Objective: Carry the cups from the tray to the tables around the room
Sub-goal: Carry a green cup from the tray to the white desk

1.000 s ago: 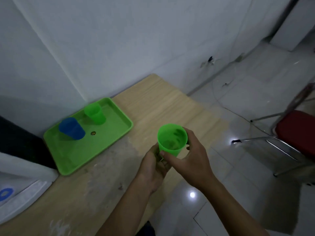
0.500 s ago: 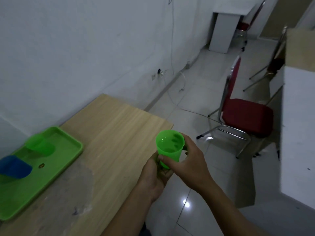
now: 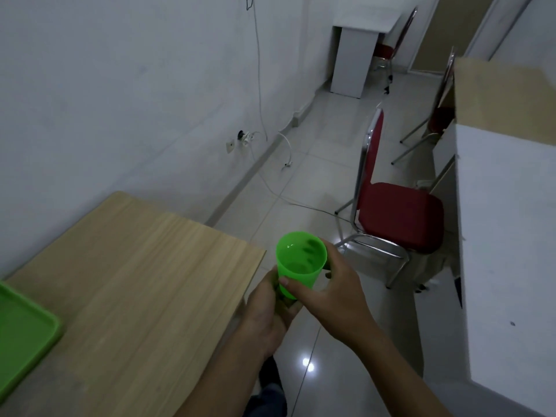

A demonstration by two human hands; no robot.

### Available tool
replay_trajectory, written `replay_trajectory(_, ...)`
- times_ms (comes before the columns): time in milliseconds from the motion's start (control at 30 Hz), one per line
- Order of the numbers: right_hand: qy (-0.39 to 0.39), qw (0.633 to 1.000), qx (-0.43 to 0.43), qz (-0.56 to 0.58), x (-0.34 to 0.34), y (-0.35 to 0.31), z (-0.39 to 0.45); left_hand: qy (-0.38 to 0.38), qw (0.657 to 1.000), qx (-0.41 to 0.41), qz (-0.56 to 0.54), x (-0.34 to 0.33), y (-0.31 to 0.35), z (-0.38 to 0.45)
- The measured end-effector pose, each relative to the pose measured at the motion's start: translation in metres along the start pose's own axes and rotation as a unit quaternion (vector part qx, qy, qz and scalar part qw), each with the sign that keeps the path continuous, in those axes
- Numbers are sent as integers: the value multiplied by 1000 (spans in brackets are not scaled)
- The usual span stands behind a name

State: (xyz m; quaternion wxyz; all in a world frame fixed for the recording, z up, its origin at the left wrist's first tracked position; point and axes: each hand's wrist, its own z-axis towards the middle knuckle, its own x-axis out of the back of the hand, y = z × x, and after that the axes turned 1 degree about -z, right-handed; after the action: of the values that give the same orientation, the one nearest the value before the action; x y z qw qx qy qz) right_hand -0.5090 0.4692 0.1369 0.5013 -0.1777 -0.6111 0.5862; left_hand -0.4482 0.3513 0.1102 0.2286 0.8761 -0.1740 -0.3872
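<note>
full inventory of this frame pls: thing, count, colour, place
cup: 1, green, held in both hands past the wooden table's right edge, over the floor
tray: 1, green, left edge of view on the wooden table, only a corner showing
wooden table: 1, light wood, lower left against the wall
chairs: 3 at least partly seen, red seats on metal frames, nearest one centre right
white tables: 2, one at right with a brownish top, one far along the wall
cables: white, from a wall socket onto the tiled floor
left hand: grips the cup's base
right hand: grips the cup's side
</note>
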Motion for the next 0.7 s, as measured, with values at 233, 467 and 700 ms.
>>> replay_trajectory(233, 27, 999, -21, -6, 14, 31, 102, -19, 999, 30, 41, -41, 50, 97)
replay_trajectory(467, 38, 999, -24, -3, 35, 53, 202, -33, 997, 45, 57, -99, 94, 180)
replay_trajectory(700, 45, 999, -16, 14, 63, 94, 315, -28, 997, 30, 59, -165, 130, 279)
